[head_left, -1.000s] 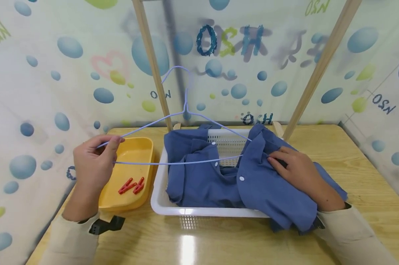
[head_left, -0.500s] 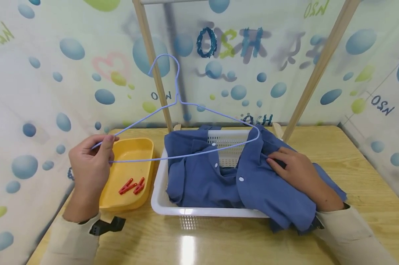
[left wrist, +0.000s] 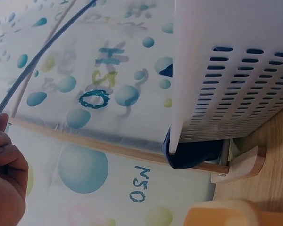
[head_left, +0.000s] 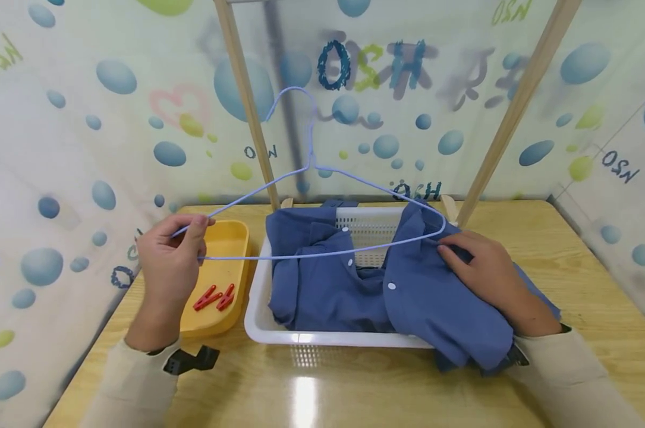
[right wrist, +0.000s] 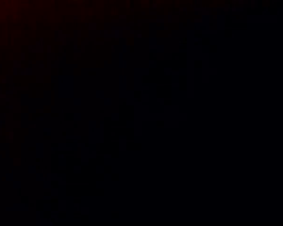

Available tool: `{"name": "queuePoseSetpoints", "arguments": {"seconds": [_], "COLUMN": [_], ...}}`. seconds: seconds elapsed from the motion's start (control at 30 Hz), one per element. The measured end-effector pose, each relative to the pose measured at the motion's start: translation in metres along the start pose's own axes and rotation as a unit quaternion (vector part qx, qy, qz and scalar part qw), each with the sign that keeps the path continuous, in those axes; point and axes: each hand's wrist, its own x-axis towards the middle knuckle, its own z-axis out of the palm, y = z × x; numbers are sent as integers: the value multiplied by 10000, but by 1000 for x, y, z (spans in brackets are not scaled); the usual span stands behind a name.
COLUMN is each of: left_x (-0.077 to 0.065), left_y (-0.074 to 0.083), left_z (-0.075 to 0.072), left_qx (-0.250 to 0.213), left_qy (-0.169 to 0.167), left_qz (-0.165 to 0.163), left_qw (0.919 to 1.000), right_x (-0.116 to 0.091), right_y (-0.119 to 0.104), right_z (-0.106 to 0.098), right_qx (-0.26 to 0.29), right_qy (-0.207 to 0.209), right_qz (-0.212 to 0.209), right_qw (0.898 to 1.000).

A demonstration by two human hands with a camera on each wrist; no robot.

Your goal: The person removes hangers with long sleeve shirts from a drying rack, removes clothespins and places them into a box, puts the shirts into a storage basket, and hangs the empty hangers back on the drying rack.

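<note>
My left hand (head_left: 169, 258) pinches the left corner of a pale blue wire clothes hanger (head_left: 311, 255), its hook pointing up. In the left wrist view, part of the hanger (left wrist: 30, 64) rises from the left hand (left wrist: 7, 174). The hanger's right end lies in front of the blue shirt's collar area, close to my right fingers. With thumb and fingers, my right hand (head_left: 485, 270) holds the blue buttoned shirt (head_left: 333, 297), whose right part spills over the basket's edge. The right wrist view is almost black.
The shirt lies in a white perforated basket (head_left: 338, 339) on a wooden table (head_left: 365, 392). Left of it stands a yellow tray (head_left: 220, 273) with two red clothespins (head_left: 207, 298). Wooden posts (head_left: 515, 119) of a frame rise behind the basket.
The hanger's right end, hidden behind the shirt fabric one second ago, came out up and leftward into full view. Since then my left hand has carried the hanger rightward. The right hand barely moved.
</note>
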Motion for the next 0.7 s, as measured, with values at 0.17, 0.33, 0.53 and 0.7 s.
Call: {"name": "queuePoseSetpoints", "arguments": {"seconds": [0.17,0.33,0.53,0.7], "left_x": [0,2,4,10], "left_y": [2,8,12,11], "left_z": [9,25,50,66], "left_qx": [77,84,631,847], "left_qy": [-95,-300,-735,-1230], "left_qz": [17,-62,-72,-77], "left_qw": [9999,9995,9953,9888], "right_x": [3,4,5,0], "right_y": [-4,-17,-26,-18], "right_z": [-18,-31,-38,-43], "right_qx": [681,1489,2121,2145], "right_qy": [714,678,75,-136], "right_qz": [289,424,657,907], "right_qw": [9947,9856,9750,9724]}}
